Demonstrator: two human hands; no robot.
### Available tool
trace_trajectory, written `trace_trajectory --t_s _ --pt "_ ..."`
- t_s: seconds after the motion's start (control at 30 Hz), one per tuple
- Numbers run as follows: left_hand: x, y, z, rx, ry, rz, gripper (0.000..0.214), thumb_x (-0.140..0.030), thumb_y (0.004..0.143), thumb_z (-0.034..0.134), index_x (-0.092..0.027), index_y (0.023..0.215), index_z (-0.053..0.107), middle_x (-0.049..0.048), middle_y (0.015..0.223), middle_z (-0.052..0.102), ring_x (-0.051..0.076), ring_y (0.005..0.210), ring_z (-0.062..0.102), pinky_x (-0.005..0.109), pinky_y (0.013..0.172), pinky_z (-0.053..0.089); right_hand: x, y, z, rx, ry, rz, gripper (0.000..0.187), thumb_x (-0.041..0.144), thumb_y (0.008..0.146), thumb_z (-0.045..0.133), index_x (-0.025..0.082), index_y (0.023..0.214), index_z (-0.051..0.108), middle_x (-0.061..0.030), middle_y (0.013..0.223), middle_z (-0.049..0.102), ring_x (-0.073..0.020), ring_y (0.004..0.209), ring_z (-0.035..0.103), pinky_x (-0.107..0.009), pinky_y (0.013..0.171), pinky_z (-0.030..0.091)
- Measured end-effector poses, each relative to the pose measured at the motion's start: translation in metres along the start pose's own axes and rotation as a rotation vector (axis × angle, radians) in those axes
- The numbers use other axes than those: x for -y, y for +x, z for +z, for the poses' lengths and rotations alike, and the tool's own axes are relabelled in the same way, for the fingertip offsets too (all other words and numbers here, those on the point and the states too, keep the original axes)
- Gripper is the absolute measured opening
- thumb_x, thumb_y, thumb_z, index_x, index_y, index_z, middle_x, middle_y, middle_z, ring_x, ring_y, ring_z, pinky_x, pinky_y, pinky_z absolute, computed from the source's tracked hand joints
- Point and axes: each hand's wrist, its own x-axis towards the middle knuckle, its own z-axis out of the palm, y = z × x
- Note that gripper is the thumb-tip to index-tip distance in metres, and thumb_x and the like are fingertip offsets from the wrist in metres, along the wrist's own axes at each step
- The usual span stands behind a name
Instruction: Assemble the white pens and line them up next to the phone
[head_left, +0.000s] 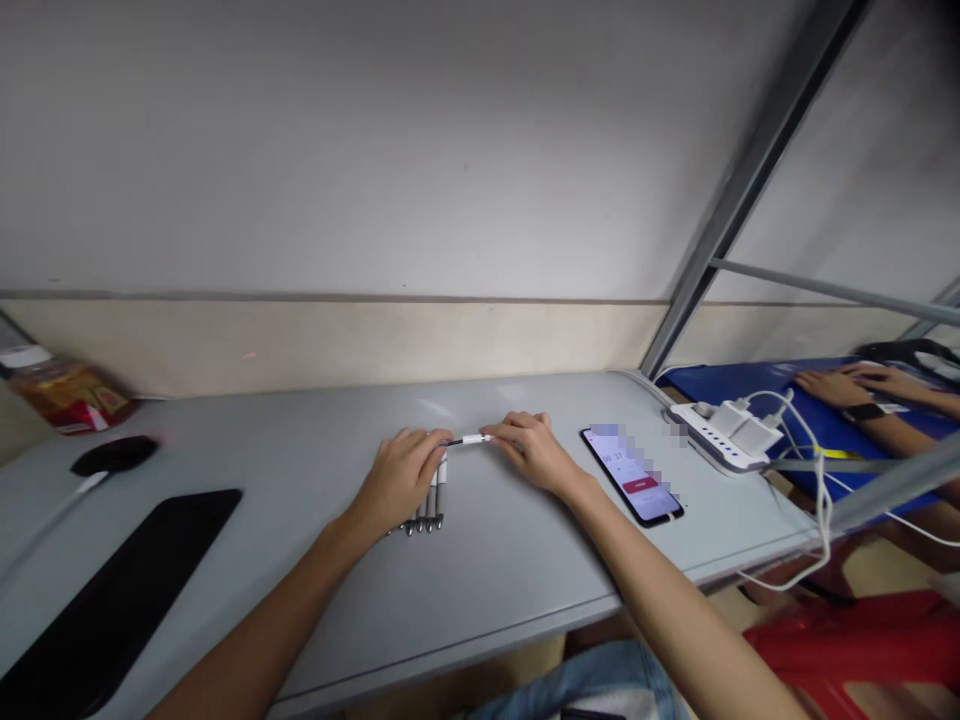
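A slim white and dark pen (472, 440) spans the gap between my two hands, roughly level, just above the grey desk. My left hand (403, 478) is closed, its thumb and fingers pinching the dark end. At the white end, the fingertips of my right hand (531, 447) are pressed together on the pen. Several grey and white pens (430, 508) lie side by side on the desk under my left hand, their silver tips toward me. My left hand hides part of the row.
To the right lie a lit phone (634, 475) and a white power strip (720, 438) with plugs and cables. At left are a black pad (124, 600), a round black charger (114, 456) and a jar (67, 395). Another person's hands (832, 390) rest on a blue table (697, 385).
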Motion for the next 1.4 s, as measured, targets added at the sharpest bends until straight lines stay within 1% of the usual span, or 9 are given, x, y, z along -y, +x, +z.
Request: trace_trajectory --t_s 0.5,0.73,0.83,0.9,0.97,1.07,1.2,1.3,1.4 --pt "-0.006 -0.001 -0.001 0.048 -0.055 0.027 0.031 -0.03 0.099 0.029 -0.02 0.094 0.057 0.0031 0.091 0.062 0.02 0.089 0.051 0.034 0.081 0.037 0.01 0.001 0.002 -0.033 0.12 -0.068 0.028 0.033 0.096 0.047 0.027 0.115 0.067 -0.0061 0.091 0.067 -0.0176 0.088 0.055 -0.031 0.081 0.029" --pt "-0.002 -0.001 -0.001 0.007 -0.001 0.099 0.024 -0.027 0.098 0.035 -0.02 0.098 0.058 0.0033 0.09 0.061 0.02 0.086 0.047 0.034 0.076 0.036 0.011 0.004 0.003 0.079 0.52 0.027 0.031 0.038 0.095 0.048 0.019 0.105 0.07 -0.0046 0.089 0.069 -0.0149 0.076 0.056 -0.026 0.071 0.038" --pt "-0.005 0.0 -0.005 -0.015 -0.007 0.134 0.022 -0.028 0.097 0.038 -0.02 0.098 0.058 0.0037 0.091 0.06 0.02 0.086 0.047 0.035 0.078 0.037 0.009 0.005 0.002 0.18 0.675 0.127 0.041 0.045 0.094 0.045 0.014 0.084 0.069 0.0011 0.062 0.053 -0.0107 0.057 0.042 -0.024 0.057 0.032" --pt "-0.008 0.0 -0.008 -0.036 -0.045 0.142 0.02 -0.029 0.095 0.041 -0.02 0.099 0.058 0.0041 0.093 0.06 0.02 0.088 0.049 0.035 0.081 0.039 0.009 0.006 0.001 0.224 0.758 0.16 0.044 0.047 0.093 0.045 0.012 0.078 0.067 0.0038 0.056 0.042 -0.0089 0.053 0.034 -0.023 0.053 0.028" --pt "-0.011 0.001 -0.01 -0.077 -0.096 0.105 0.02 -0.032 0.093 0.045 -0.021 0.103 0.058 0.0045 0.098 0.06 0.02 0.092 0.051 0.035 0.084 0.04 0.007 0.006 0.0 0.209 0.808 0.183 0.039 0.046 0.091 0.049 0.012 0.086 0.068 0.0041 0.057 0.041 -0.0088 0.054 0.035 -0.023 0.053 0.028" --pt "-0.01 0.001 -0.01 -0.174 -0.194 -0.081 0.025 -0.037 0.094 0.042 -0.021 0.106 0.056 0.0036 0.095 0.061 0.019 0.089 0.056 0.033 0.081 0.042 0.004 0.007 -0.001 0.112 0.814 0.213 0.034 0.043 0.088 0.055 0.014 0.099 0.07 0.0016 0.063 0.051 -0.01 0.058 0.041 -0.023 0.055 0.031" --pt "0.0 0.003 -0.009 -0.143 -0.406 -0.326 0.039 -0.044 0.095 0.034 -0.02 0.072 0.054 -0.0028 0.061 0.052 0.013 0.057 0.05 0.026 0.057 0.038 0.001 0.007 -0.002 -0.03 0.773 0.211 0.031 0.039 0.087 0.057 0.016 0.101 0.072 -0.0052 0.086 0.066 -0.0138 0.074 0.053 -0.025 0.066 0.039" --pt "0.006 0.004 -0.009 -0.115 -0.591 -0.323 0.033 -0.044 0.091 0.044 -0.019 0.073 0.055 -0.0024 0.064 0.054 0.012 0.058 0.05 0.024 0.055 0.039 0.0 0.006 -0.004 -0.048 0.746 0.214 0.032 0.039 0.087 0.056 0.016 0.102 0.072 -0.0061 0.086 0.068 -0.0151 0.076 0.056 -0.026 0.068 0.041" --pt "0.006 0.005 -0.01 -0.156 -0.712 -0.241 0.019 -0.038 0.084 0.056 -0.02 0.088 0.062 0.0027 0.09 0.063 0.015 0.079 0.059 0.026 0.067 0.046 0.0 0.006 -0.004 -0.027 0.724 0.229 0.031 0.038 0.087 0.056 0.015 0.1 0.073 -0.0047 0.078 0.068 -0.0137 0.069 0.054 -0.025 0.064 0.04"
